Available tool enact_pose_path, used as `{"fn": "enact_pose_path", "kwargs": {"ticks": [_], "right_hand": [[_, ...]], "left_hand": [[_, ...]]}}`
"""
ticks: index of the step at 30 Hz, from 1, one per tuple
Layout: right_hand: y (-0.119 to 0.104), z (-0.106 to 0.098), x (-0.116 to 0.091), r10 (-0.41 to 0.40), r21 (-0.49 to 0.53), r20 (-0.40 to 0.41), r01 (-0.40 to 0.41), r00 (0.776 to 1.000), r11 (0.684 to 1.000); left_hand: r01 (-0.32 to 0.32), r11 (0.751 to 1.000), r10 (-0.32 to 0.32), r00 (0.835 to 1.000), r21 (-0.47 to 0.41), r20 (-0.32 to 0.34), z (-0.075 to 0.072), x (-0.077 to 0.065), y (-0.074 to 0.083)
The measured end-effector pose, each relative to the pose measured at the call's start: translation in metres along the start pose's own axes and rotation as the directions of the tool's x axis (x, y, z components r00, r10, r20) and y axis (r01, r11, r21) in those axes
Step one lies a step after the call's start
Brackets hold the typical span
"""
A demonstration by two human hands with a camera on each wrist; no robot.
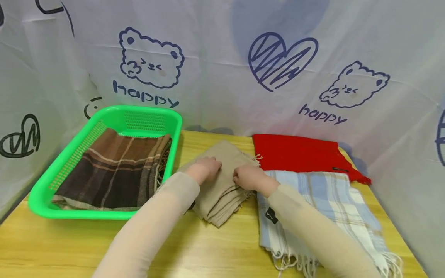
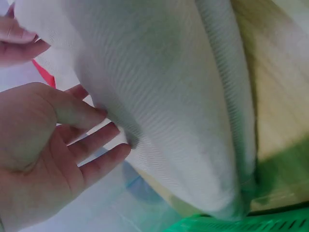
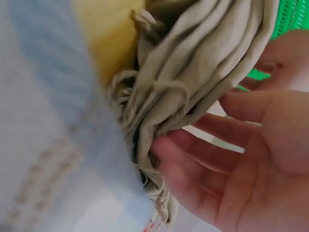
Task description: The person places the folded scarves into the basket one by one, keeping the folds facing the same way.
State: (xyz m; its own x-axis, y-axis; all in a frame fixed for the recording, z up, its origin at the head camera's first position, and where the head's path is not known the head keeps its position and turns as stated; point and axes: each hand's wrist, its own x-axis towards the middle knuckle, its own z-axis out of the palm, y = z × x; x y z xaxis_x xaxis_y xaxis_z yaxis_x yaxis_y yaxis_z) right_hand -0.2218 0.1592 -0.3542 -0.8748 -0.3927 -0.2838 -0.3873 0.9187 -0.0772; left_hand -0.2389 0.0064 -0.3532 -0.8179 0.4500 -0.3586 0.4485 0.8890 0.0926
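A folded beige fringed scarf [image 1: 219, 197], at six o'clock from centre, pinched by the left hand [image 1: 208, 168] at its ten o'clock and the right hand [image 1: 251, 177] at three, looks light, soft, floppy, best gripped through all layers.

Backdrop: pale grey-white cloth [image 1: 215, 73], lightly wrinkled, hangs behind the table with faint horizontal creases. Dark blue line prints on it: left bear face [image 1: 151, 58] and right bear face [image 1: 354, 87], each above the word "happy" [image 1: 146, 94]; hatched heart [image 1: 283, 61] between the two. Large blue-grey patch [image 1: 278, 17] at top, behind the heart. Left side cloth [image 1: 52, 85] carries a black-lined heart [image 1: 21, 137]; right side cloth [image 1: 413, 185] shows a partial print [image 1: 440, 139], cut by the frame edge. Table [image 1: 52, 247]: yellow wood-grain top. Light: soft, diffuse; muted shadows along backdrop foot.
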Motion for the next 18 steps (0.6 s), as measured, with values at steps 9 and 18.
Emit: {"fn": "enact_pose_path", "kwargs": {"ticks": [9,18], "right_hand": [[-0.003,-0.001,-0.001,-0.104,0.025,0.089,0.102,0.991,0.995],[0.004,-0.002,0.013,-0.098,0.054,0.2,0.089,0.975,0.995]], "left_hand": [[-0.006,0.99,0.001,0.999,0.139,0.039,0.03,0.061,-0.022],[0.096,0.995,-0.102,0.976,0.042,0.192,0.001,0.029,-0.005]]}}
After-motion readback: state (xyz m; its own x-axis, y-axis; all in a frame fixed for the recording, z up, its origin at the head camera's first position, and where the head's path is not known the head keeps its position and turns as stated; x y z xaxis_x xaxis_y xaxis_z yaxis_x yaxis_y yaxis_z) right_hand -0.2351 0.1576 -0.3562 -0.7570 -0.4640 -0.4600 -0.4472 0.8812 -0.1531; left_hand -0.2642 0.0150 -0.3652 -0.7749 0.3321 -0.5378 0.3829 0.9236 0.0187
